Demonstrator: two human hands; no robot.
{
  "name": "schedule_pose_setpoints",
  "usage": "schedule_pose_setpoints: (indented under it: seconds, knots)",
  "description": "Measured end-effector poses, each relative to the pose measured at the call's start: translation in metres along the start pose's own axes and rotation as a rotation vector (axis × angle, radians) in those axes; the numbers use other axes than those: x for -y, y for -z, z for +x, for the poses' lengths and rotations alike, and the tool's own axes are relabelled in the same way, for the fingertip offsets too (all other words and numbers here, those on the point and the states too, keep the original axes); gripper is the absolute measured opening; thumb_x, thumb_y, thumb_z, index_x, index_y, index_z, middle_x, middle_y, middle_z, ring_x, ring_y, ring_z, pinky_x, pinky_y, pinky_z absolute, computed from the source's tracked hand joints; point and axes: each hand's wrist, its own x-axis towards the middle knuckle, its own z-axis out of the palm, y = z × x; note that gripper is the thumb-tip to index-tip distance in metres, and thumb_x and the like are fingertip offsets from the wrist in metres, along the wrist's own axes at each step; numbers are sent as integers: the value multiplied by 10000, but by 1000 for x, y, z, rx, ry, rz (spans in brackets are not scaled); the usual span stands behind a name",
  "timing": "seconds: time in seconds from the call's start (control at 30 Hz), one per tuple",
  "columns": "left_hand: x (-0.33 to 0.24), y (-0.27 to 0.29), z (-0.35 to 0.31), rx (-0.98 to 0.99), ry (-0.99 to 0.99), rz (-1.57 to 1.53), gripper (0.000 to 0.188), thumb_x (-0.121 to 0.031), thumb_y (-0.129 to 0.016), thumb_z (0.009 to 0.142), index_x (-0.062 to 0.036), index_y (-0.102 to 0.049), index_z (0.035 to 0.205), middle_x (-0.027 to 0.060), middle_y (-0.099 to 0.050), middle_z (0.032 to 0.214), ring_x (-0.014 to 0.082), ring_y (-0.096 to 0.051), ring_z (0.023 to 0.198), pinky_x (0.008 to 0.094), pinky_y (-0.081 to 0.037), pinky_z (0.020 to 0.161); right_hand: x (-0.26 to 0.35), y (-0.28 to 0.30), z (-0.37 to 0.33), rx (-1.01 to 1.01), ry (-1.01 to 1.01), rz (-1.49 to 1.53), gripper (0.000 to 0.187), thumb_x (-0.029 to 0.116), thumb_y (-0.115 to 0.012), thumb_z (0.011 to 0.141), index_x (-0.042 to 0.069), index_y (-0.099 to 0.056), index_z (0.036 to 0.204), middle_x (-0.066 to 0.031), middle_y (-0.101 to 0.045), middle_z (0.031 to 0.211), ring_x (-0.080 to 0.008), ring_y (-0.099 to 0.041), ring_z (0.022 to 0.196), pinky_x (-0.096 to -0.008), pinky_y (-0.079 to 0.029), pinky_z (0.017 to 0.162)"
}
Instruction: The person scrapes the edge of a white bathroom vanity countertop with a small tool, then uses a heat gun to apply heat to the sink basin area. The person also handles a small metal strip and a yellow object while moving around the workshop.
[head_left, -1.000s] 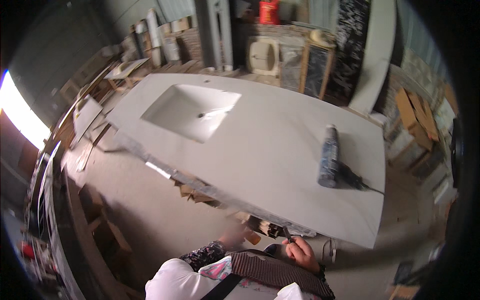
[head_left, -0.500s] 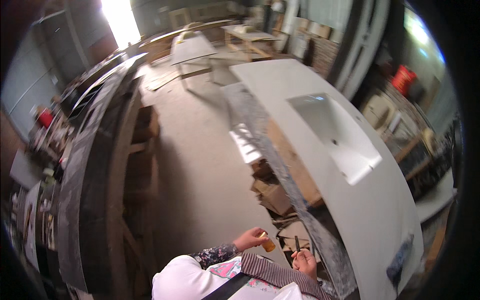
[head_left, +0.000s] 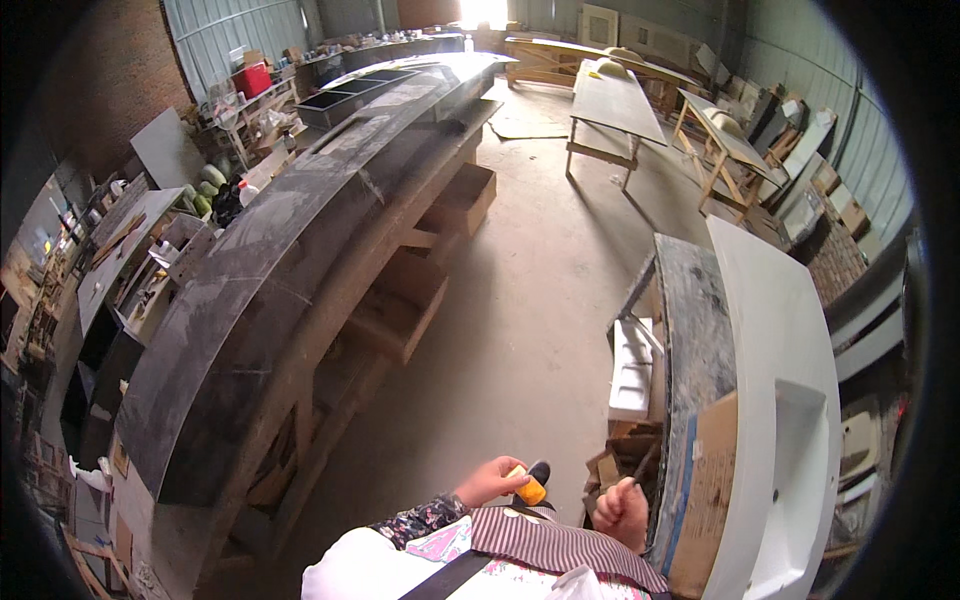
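Grips a small orange-yellow cylindrical container [head_left: 531, 489] in the left hand [head_left: 488, 482], low in front of the body and above the pale concrete floor [head_left: 535, 290]. Closes the right hand [head_left: 622, 514] around what looks like a thin dark stick-like tool [head_left: 646, 462], pointing up beside the grey-stained workbench [head_left: 698, 310]. Has both items in hand, neither set down nor touching the long white slab [head_left: 765, 300] on the right. Has the rectangular white basin [head_left: 797, 495] already set into that slab. Looks, by judgement, to be between actions; cannot tell about any cap, contents or amount left.
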Motion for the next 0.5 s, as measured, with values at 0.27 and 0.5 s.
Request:
schedule_pose_setpoints:
  seconds: [0.27, 0.5]
  knots:
    - [-101, 45, 131, -312, -95, 63, 488, -332, -712, 875, 10, -573, 1193, 89, -614, 1086, 144, -577, 990, 282, -472, 871, 155, -41, 183, 339, 370, 28, 530, 385, -338, 1054, 112, -408, 605, -37, -457, 637, -184, -451, 684, -319, -412, 627]
    - [-193, 77, 216, -417, -200, 138, 475, -326, -687, 898, 20, -560, 1197, 98, -617, 1103, 148, -577, 1035, 291, -457, 930, 325, -143, 321, 1531, 385, -296, 480, 339, -312, 1039, 75, -622, 785, -113, -675, 794, -270, -615, 765, -410, -475, 714]
